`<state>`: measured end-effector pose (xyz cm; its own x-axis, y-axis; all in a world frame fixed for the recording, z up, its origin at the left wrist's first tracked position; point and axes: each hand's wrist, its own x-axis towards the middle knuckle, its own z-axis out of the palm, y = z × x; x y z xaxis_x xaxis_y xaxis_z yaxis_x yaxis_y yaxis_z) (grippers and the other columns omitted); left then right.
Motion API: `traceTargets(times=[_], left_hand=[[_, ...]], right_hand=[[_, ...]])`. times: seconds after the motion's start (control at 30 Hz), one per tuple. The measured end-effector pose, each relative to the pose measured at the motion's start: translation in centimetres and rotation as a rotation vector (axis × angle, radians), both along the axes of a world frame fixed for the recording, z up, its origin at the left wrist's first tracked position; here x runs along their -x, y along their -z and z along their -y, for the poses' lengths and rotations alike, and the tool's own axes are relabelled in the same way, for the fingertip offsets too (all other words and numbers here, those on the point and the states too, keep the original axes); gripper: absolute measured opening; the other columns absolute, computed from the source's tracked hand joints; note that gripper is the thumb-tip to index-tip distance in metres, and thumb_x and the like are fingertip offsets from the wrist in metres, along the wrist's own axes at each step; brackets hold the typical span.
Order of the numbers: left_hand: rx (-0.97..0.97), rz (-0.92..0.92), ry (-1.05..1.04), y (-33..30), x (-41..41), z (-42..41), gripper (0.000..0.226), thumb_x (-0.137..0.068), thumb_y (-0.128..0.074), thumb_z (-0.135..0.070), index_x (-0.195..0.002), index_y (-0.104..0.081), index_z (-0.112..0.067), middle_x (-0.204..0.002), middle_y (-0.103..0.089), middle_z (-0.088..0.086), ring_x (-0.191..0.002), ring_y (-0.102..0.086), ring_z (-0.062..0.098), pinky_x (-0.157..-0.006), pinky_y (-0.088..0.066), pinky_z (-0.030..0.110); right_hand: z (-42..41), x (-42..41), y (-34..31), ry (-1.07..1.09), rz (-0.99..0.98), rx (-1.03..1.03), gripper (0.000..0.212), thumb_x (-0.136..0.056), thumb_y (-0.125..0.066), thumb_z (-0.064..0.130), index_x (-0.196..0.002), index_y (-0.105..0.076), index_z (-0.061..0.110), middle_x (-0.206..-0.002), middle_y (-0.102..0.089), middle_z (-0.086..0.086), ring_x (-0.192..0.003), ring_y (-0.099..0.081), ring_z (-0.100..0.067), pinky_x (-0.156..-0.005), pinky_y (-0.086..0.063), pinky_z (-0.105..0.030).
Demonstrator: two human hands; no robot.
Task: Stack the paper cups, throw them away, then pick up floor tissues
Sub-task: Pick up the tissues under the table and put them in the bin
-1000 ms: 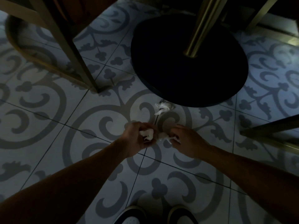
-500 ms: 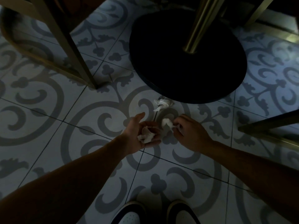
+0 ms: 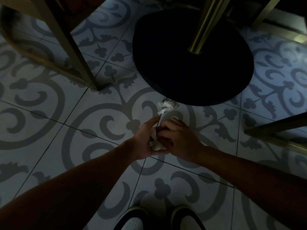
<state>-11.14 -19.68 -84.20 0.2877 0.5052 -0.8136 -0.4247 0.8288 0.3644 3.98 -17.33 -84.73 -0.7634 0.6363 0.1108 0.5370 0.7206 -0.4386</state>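
You are bringing your right hand point(image 3: 180, 140) against your left hand point(image 3: 146, 138), where half a second ago the two were apart and the right fingers were pinching a small tissue scrap off the patterned tile floor point(image 3: 49, 123). That scrap is now going into the crumpled tissue wad point(image 3: 156, 143) that your left palm is cupping, its fingers curled loosely around the paper; your right fingers are closing over the wad, though in this dim light it is hard to tell whether they are gripping paper or only pressing it in. One more crumpled tissue point(image 3: 167, 106) is lying on the tile just beyond your fingertips, touching or nearly touching the rim of the black round table base point(image 3: 191, 63). The gathering step is therefore nearly finished, with that last piece probably next. No paper cups are showing.
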Motion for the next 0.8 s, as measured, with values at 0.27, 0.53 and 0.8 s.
traceTargets(times=[0.27, 0.53, 0.8], left_hand=[[-0.145, -0.123, 0.010, 1.1, 0.2, 0.1, 0.060, -0.094, -0.038, -0.061, -0.077, -0.074, -0.016, -0.056, -0.054, 0.004, -0.051, -0.045, 0.017, -0.056, -0.054, 0.026], [-0.195, -0.264, -0.050, 1.3, 0.3, -0.1, 0.057, -0.095, -0.034, -0.060, -0.073, -0.058, -0.014, -0.042, -0.048, -0.005, -0.032, -0.041, 0.007, -0.038, -0.037, 0.020], [-0.103, -0.409, -0.281, 2.1, 1.1, -0.4, 0.058, -0.099, -0.038, -0.048, -0.048, -0.036, -0.020, -0.042, -0.031, -0.003, -0.032, -0.024, 0.012, -0.036, -0.020, 0.018]], right_hand=[[0.1, 0.5, -0.1, -0.120, 0.036, 0.042, 0.023, -0.095, -0.050, 0.025, -0.089, -0.068, 0.012, -0.098, -0.061, -0.004, -0.098, -0.053, -0.017, -0.084, -0.044, -0.035], [-0.1, 0.6, -0.2, -0.196, -0.020, 0.149, 0.022, -0.096, -0.048, 0.016, -0.104, -0.066, 0.005, -0.113, -0.061, -0.010, -0.104, -0.056, -0.016, -0.089, -0.047, -0.029], [-1.5, -0.5, 0.4, 0.037, 0.043, 0.146, 0.030, -0.096, -0.044, 0.029, -0.122, -0.051, 0.014, -0.123, -0.055, -0.006, -0.110, -0.054, -0.017, -0.087, -0.052, -0.038]])
